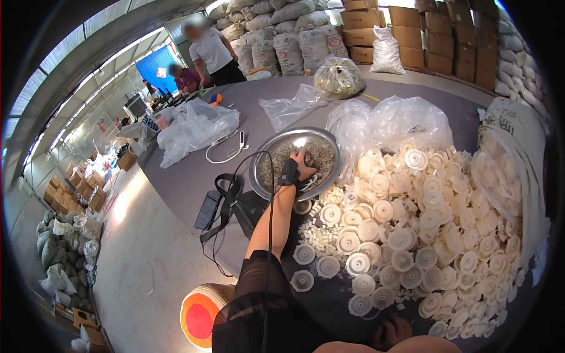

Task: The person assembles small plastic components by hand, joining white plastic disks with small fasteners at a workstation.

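My left hand (303, 167), with a black band at its wrist, reaches into a round metal bowl (256, 159). The bowl holds many small greyish-brown pieces (318, 149). My thumb stands apart from the fingers, whose tips are partly hidden among the pieces. Some thin white bits lie beside the hand. In shadow near the lower edge is my right hand (392, 333), low by the table edge; its fingers are too dark to read. It is nearest to a large heap of cream-white plastic wheel-shaped parts (402, 238). Small white pieces (321, 235) lie between heap and bowl.
Clear plastic bags (406, 120) lie behind the heap, and a big woven sack (512, 147) stands right. A phone (207, 210), black straps (226, 191) and a white cable (226, 154) lie left. A red-orange round stool (199, 317) stands below. People stand beyond the table.
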{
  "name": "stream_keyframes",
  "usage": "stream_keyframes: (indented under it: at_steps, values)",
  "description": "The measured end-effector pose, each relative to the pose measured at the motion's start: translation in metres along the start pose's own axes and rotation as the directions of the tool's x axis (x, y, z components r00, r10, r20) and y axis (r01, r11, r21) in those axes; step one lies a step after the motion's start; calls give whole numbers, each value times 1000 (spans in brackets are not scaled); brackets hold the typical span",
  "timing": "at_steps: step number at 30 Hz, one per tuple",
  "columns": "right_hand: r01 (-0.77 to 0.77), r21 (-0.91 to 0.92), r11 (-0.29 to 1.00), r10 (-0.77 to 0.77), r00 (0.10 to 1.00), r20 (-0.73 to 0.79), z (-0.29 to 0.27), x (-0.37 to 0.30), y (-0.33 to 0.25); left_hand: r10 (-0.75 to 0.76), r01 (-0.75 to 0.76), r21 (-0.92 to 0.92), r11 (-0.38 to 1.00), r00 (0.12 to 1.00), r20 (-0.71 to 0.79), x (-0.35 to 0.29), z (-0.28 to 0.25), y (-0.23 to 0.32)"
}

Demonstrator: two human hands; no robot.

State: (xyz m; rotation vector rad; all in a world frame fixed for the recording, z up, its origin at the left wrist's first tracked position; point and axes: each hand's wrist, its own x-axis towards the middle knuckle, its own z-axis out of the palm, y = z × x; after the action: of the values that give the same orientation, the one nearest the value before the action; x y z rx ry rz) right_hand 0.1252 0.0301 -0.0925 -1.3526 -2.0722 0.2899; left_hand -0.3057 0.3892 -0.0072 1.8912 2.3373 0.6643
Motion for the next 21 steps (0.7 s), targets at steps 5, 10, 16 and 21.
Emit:
stream_keyframes:
  at_steps: [5, 10, 16, 21]
  values:
    - [27, 19, 999, -28, 997, 72, 5, -7, 15, 65, -64, 96, 993, 998, -5, 4, 6, -5]
    - [56, -26, 998, -54, 997, 61, 13, -16, 22, 67, -66, 46, 997, 997, -32, 4, 8, -2]
    - [133, -64, 989, -129, 990, 58, 12, -14, 22, 7, -9, 24, 1000, 998, 62, 9, 6, -9]
    - [159, -119, 980, -156, 987, 34, 13, -13, 20, -1, 1, -38, 999, 1000, 10, -4, -2, 9]
